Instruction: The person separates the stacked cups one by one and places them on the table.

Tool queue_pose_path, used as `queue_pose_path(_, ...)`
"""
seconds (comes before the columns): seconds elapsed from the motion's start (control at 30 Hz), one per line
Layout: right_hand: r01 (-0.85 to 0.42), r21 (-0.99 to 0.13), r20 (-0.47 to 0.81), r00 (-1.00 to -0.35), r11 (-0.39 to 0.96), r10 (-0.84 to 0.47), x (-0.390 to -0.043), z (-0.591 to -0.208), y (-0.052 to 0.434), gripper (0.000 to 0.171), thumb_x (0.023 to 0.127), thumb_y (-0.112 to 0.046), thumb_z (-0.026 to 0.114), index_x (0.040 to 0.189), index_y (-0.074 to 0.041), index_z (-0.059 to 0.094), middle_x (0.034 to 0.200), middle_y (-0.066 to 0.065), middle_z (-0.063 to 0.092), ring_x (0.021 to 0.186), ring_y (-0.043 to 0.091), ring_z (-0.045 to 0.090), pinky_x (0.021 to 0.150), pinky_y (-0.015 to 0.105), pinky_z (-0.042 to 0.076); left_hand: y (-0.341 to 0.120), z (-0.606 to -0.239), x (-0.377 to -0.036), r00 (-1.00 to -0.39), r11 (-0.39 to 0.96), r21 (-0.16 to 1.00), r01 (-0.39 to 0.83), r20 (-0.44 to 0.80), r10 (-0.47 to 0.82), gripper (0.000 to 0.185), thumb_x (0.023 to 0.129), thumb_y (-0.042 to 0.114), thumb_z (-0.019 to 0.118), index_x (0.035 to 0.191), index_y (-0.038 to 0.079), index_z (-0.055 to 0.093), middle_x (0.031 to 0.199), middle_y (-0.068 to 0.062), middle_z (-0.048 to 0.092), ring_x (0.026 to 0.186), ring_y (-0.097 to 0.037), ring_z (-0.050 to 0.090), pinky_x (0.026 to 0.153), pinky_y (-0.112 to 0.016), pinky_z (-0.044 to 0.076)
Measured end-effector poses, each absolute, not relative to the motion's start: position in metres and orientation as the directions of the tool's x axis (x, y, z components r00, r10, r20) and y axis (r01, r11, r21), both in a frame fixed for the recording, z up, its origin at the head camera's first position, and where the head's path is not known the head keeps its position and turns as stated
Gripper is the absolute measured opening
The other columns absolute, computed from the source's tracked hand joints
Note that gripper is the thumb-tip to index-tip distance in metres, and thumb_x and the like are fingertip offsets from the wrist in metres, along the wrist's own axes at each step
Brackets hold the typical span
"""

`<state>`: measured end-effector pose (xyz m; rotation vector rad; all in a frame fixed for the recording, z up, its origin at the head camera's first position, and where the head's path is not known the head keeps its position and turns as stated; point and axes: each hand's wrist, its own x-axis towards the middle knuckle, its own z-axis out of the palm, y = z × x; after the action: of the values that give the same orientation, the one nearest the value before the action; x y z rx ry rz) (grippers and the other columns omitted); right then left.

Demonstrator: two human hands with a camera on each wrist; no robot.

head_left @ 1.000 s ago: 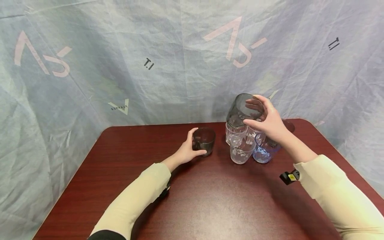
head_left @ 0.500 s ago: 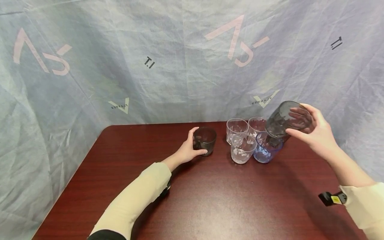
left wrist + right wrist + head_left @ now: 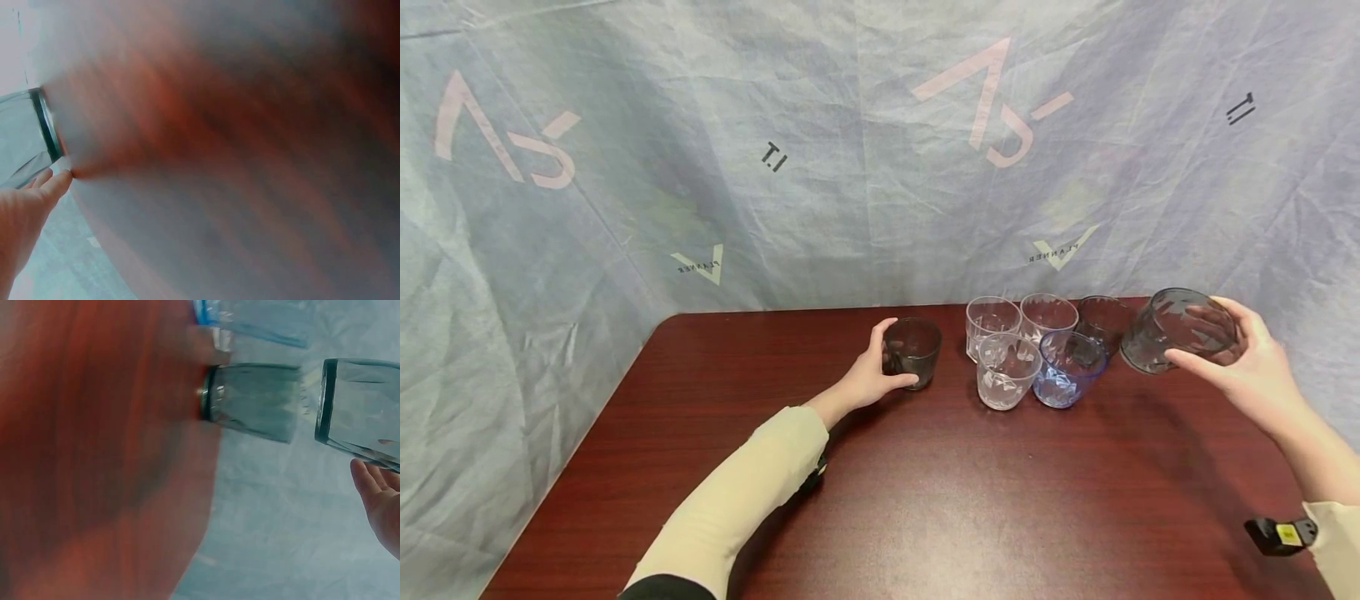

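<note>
My left hand [image 3: 867, 377] grips a dark smoky glass [image 3: 919, 354] that stands upright on the table, its thumb at the near side. In the left wrist view, the fingers of that hand [image 3: 37, 194] lie along the wall of the glass [image 3: 25, 134]. Off to the right, my right hand [image 3: 1264, 379] holds a grey smoky glass [image 3: 1168, 333], tilted and raised above the table. The right wrist view shows this lifted glass [image 3: 362, 409] apart from another smoky glass [image 3: 253, 400] standing on the table.
Several glasses cluster at the back right: a clear front glass [image 3: 1006, 379], two clear ones behind, a blue glass [image 3: 1060, 383] and the standing smoky glass [image 3: 1097, 321]. A grey fabric backdrop [image 3: 820, 225] hangs behind the dark red table [image 3: 925, 500].
My right hand has carried its smoky glass rightward from above the clear glasses, then lower, past the blue one. My left hand and its glass have stayed in place.
</note>
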<state>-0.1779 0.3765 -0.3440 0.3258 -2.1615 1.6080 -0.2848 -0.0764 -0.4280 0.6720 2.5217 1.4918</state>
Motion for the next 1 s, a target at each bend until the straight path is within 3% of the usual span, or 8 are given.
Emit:
queue_pose_path(0.1,-0.366,-0.83,0.431,-0.9,0.422,0.068,-0.178,-0.351,0.38,0.075,0.078,0.019,0.069,0.135,-0.022,0.04,0.119,-0.015,0.057,0.093,-0.007,0.06,0.074,0.006,0.044,-0.076,-0.428,-0.285,-0.89,0.41,0.856,0.314,0.114,0.442,0.095,0.086,0.021,0.077,0.152,0.026,0.008,0.142,-0.02,0.041,0.131,-0.036,0.042,0.104,-0.047,0.036)
queue_pose_path(0.37,-0.256,-0.775,0.335,-0.942,0.578,0.033,-0.176,-0.371,0.384,0.076,0.082,0.0,0.077,0.141,-0.021,0.034,0.119,-0.02,0.049,0.098,-0.015,0.051,0.076,0.004,0.04,-0.076,-0.429,-0.285,-0.89,0.411,0.855,0.317,0.119,0.44,0.095,0.085,0.019,0.078,0.151,0.028,0.009,0.141,-0.02,0.041,0.13,-0.035,0.042,0.104,-0.046,0.037)
queue_pose_path(0.47,-0.232,-0.751,0.298,-0.954,0.618,0.003,-0.177,-0.378,0.388,0.077,0.083,-0.006,0.078,0.143,-0.017,0.032,0.121,-0.014,0.045,0.098,-0.015,0.049,0.074,0.004,0.039,-0.076,-0.429,-0.285,-0.89,0.408,0.856,0.317,0.119,0.44,0.096,0.085,0.019,0.078,0.151,0.029,0.009,0.14,-0.019,0.042,0.13,-0.035,0.044,0.104,-0.046,0.037)
queue_pose_path(0.67,-0.206,-0.704,0.262,-0.965,0.68,-0.021,-0.181,-0.39,0.392,0.083,0.083,-0.012,0.079,0.145,0.001,0.025,0.127,0.01,0.042,0.094,-0.016,0.045,0.07,0.005,0.039,-0.076,-0.428,-0.283,-0.887,0.398,0.86,0.319,0.124,0.445,0.096,0.085,0.018,0.078,0.152,0.024,0.009,0.14,-0.021,0.042,0.13,-0.036,0.042,0.104,-0.047,0.036)
queue_pose_path(0.8,-0.186,-0.682,0.24,-0.971,0.708,-0.025,-0.182,-0.397,0.392,0.087,0.083,-0.017,0.079,0.144,0.007,0.022,0.13,0.024,0.039,0.093,-0.017,0.039,0.069,0.005,0.036,-0.076,-0.429,-0.284,-0.889,0.399,0.861,0.316,0.121,0.443,0.097,0.085,0.019,0.078,0.152,0.024,0.009,0.141,-0.021,0.041,0.132,-0.036,0.041,0.105,-0.047,0.035)
queue_pose_path(1.0,-0.201,-0.71,0.227,-0.972,0.675,-0.051,-0.188,-0.405,0.391,0.087,0.087,-0.015,0.076,0.145,0.009,0.017,0.134,0.028,0.035,0.098,-0.015,0.038,0.07,0.004,0.036,-0.075,-0.42,-0.279,-0.882,0.376,0.872,0.313,0.12,0.456,0.095,0.086,0.012,0.076,0.152,0.021,0.008,0.142,-0.028,0.039,0.132,-0.041,0.039,0.105,-0.053,0.033)
